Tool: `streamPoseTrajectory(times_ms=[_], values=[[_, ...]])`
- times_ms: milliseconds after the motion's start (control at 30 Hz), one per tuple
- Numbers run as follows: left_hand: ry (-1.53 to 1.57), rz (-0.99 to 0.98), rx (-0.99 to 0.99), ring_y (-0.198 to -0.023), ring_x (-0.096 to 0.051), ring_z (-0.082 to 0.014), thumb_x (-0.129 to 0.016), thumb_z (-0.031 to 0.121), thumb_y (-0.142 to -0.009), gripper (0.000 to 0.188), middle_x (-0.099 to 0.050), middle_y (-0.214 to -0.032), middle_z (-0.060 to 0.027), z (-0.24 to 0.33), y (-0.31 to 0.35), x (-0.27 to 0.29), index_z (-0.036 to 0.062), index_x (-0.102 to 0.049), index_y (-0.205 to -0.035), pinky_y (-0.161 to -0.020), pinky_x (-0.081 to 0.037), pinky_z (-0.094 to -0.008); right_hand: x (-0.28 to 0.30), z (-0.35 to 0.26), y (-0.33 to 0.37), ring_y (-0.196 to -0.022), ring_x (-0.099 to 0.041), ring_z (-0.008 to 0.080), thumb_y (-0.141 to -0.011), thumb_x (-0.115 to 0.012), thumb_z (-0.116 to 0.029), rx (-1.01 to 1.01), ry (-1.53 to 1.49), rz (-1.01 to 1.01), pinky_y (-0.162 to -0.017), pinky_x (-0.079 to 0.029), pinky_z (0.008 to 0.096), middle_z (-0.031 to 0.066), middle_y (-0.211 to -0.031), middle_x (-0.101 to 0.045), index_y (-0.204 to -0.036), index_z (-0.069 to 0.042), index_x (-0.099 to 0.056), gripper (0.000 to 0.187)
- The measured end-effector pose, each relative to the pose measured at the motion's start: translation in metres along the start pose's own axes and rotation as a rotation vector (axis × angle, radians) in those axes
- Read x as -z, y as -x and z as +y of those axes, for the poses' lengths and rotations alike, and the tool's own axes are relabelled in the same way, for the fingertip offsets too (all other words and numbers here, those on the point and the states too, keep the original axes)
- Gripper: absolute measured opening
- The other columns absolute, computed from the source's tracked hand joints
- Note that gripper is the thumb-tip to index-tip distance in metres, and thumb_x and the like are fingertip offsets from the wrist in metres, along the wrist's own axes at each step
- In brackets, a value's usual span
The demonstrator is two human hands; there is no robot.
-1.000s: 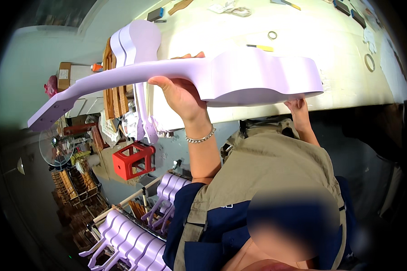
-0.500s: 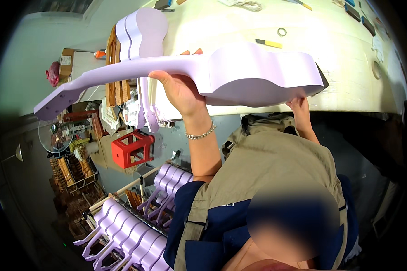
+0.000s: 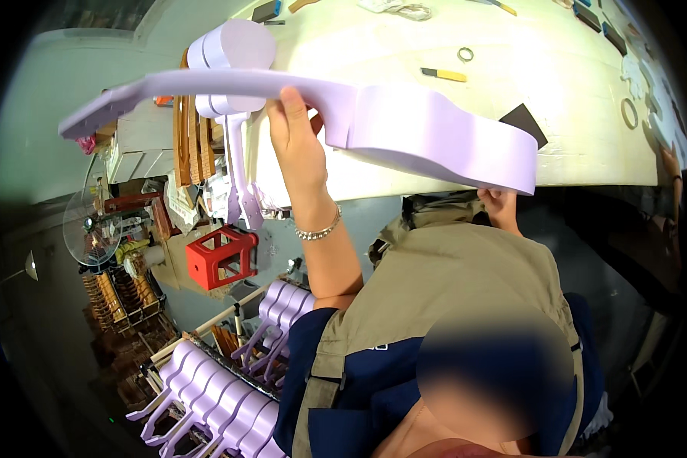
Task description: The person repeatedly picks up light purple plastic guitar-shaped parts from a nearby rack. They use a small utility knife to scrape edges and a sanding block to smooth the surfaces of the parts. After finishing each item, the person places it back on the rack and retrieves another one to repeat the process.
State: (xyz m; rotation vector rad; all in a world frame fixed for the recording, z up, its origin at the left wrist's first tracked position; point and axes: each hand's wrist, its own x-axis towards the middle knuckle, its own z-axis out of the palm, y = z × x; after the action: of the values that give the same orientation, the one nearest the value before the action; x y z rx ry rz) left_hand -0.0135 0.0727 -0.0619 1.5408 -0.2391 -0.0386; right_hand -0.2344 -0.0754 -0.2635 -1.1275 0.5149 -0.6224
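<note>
A lilac ukulele body with neck [image 3: 443,126], without strings, is held up above the pale worktable, its side toward me. The headstock points to the far left and the rounded end lies to the right. My left hand [image 3: 296,133] grips the neck near where it joins the body, thumb showing on the near side. At the lower right end my right hand [image 3: 498,202] holds the body's rim from below; most of its fingers are hidden. A dark flat sheet [image 3: 525,126] lies on the table just behind the body.
On the worktable [image 3: 588,164] lie a yellow cutter knife [image 3: 443,74], tape rings [image 3: 466,54] and dark blocks. More lilac ukuleles [image 3: 248,57] stand at the table's left end. A red stool [image 3: 221,258] and a rack of lilac ukuleles [image 3: 217,397] are to my left. A fan [image 3: 91,221] stands beyond.
The ukulele has turned: its headstock has risen and its rounded end has dropped. My left hand has moved up and left with the neck. The dark sheet shows more fully.
</note>
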Motion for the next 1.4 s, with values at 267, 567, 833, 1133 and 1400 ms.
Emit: streamPoseTrajectory(times_ms=[267,567,833,1133,1400], values=[[-0.065,-0.175,-0.085,-0.089,-0.051,-0.0126,-0.052,0.014,-0.092,0.036,-0.054,-0.099,-0.0081,-0.013,-0.019,-0.015,-0.0073,-0.041,-0.118,-0.079,-0.042,-0.0247,0.019,-0.006,0.003,-0.089,-0.05,0.0131,-0.078,-0.073,-0.012,-0.172,0.291,-0.074,-0.08,-0.042,0.0273,0.0029,-0.098,-0.054,-0.109,0.0,-0.05,0.041],[-0.105,-0.363,-0.078,-0.097,-0.055,-0.021,-0.068,0.004,-0.075,0.098,-0.05,-0.109,-0.0195,-0.005,-0.019,-0.024,-0.0011,0.005,-0.142,-0.071,-0.051,-0.0286,0.017,-0.014,0.008,-0.098,-0.052,0.0172,-0.08,-0.07,-0.009,-0.148,0.266,0.007,-0.086,-0.044,0.0306,0.0089,-0.109,-0.053,-0.117,0.005,-0.045,0.047],[-0.294,-0.285,-0.13,-0.089,-0.058,-0.0219,-0.067,0.005,-0.074,0.112,-0.054,-0.102,-0.022,0.001,-0.015,-0.025,0.0091,0.023,-0.14,-0.07,-0.051,-0.0296,0.013,-0.024,0.008,-0.098,-0.053,0.0174,-0.081,-0.069,-0.008,-0.124,0.226,0.0,-0.087,-0.044,0.0306,0.0094,-0.106,-0.054,-0.115,0.006,-0.046,0.043],[-0.284,-0.264,-0.11,-0.09,-0.059,-0.0233,-0.065,0.006,-0.077,0.108,-0.053,-0.105,-0.0242,-0.003,-0.017,-0.022,0.0097,0.022,-0.14,-0.071,-0.052,-0.0307,0.016,-0.017,0.007,-0.096,-0.053,0.017,-0.08,-0.071,-0.011,-0.15,0.271,0.001,-0.085,-0.044,0.0307,0.0086,-0.106,-0.054,-0.115,0.005,-0.046,0.045],[-0.381,-0.355,-0.068,-0.09,-0.061,-0.0269,-0.07,0.01,-0.073,0.113,-0.051,-0.108,-0.0263,0.002,-0.026,-0.017,0.0078,0.02,-0.14,-0.069,-0.053,-0.0316,0.017,-0.017,0.002,-0.094,-0.054,0.0168,-0.079,-0.072,-0.014,-0.174,0.339,-0.004,-0.083,-0.045,0.0303,0.0087,-0.106,-0.055,-0.113,0.005,-0.048,0.046]])
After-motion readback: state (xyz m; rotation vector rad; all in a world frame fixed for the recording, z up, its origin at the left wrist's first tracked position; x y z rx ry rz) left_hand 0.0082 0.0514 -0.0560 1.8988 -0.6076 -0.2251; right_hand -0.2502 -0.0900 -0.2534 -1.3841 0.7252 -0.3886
